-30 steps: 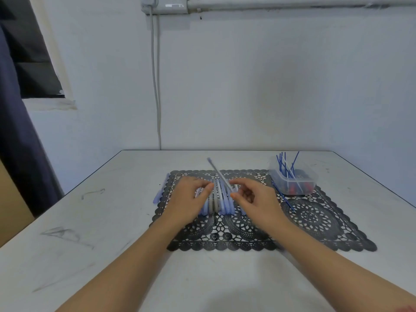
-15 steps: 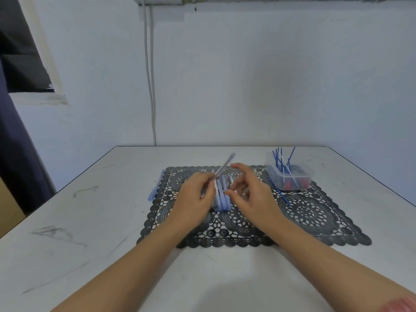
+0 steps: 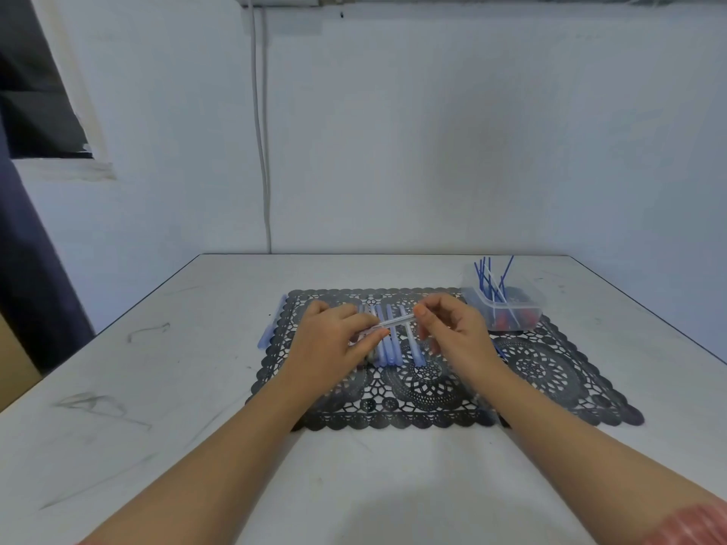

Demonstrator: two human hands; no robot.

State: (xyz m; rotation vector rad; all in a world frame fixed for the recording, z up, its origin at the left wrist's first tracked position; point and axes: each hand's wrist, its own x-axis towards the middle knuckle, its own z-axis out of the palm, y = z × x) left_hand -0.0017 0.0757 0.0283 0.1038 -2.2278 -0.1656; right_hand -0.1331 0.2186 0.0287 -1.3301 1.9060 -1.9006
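**Operator:** Report item position.

**Inspector:** The clear pen barrel (image 3: pixel 394 321) is off the surface, held between both hands. It lies nearly level, its right end slightly higher. It sits just above the row of pale-blue pens (image 3: pixel 387 348) and crosses them.

**Operator:** Hand state?

**Inspector:** The left hand (image 3: pixel 334 342) pinches the barrel's left end between thumb and fingers, knuckles up. The right hand (image 3: pixel 452 328) pinches the right end with thumb and forefinger. Its other fingers are loosely curled and hold nothing.

**Operator:** Support surface?

**Inspector:** The pens lie side by side, pointing away from the person, on a black lace mat (image 3: pixel 550 371). The mat lies on a white table (image 3: pixel 157 387) with grey scuff marks. A single pen (image 3: pixel 271 328) lies along the mat's left edge, apart from the row.

**Operator:** Adjacent stock?

**Inspector:** A clear plastic tub (image 3: pixel 515 310) stands on the mat's far right corner, near the right hand but not touching it. Thin blue refills (image 3: pixel 482 275) stand tilted in it, above red pieces (image 3: pixel 507 321) at the bottom.

**Operator:** Markings?

**Inspector:** Any print on the pens or the tub is too small to read. On the wall (image 3: pixel 472 131) a grey cable (image 3: pixel 261 151) runs down to the table's edge.
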